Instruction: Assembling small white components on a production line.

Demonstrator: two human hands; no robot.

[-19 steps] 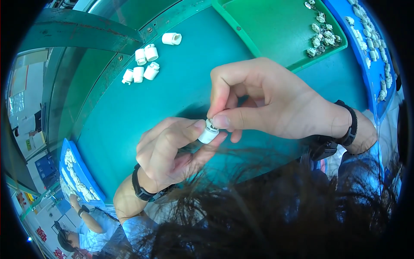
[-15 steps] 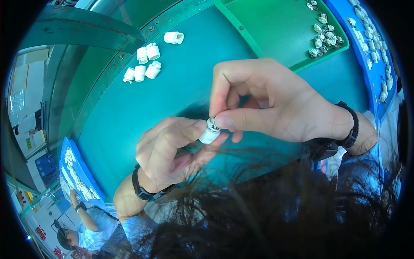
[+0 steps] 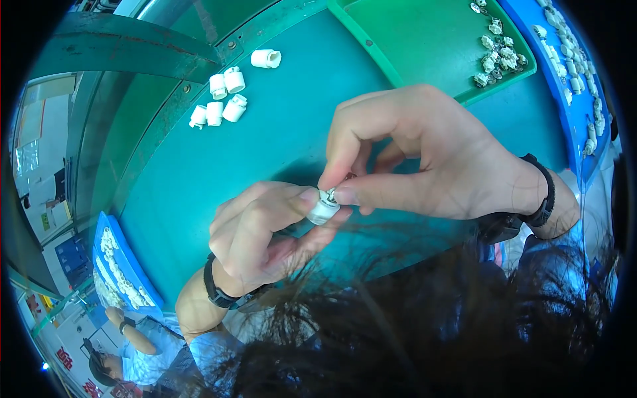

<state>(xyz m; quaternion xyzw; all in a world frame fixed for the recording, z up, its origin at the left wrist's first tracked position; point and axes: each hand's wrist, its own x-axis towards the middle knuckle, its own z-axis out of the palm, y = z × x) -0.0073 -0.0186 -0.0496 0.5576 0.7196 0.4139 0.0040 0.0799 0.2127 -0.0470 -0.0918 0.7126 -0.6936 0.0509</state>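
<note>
Over the middle of the green work surface, my left hand (image 3: 265,229) holds a white cylindrical lamp socket (image 3: 323,212) between thumb and fingers, tilted with its upper end toward my right hand. The thumb and forefinger of my right hand (image 3: 415,156) pinch at a small insert with metal contacts (image 3: 330,196) at the socket's upper end. Those fingertips partly cover the insert, so how deep it sits cannot be made out.
Several white socket shells (image 3: 225,99) lie at the far left. A green tray (image 3: 385,56) holds small metal-and-white inserts (image 3: 501,56). Blue trays with white parts stand at the right (image 3: 561,99) and lower left (image 3: 146,282). A co-worker (image 3: 142,351) sits at the lower left.
My right fingertips have come slightly down over the socket's upper end, and the forefinger has shifted. My left hand has barely moved. The co-worker's hand has shifted beside the left tray.
</note>
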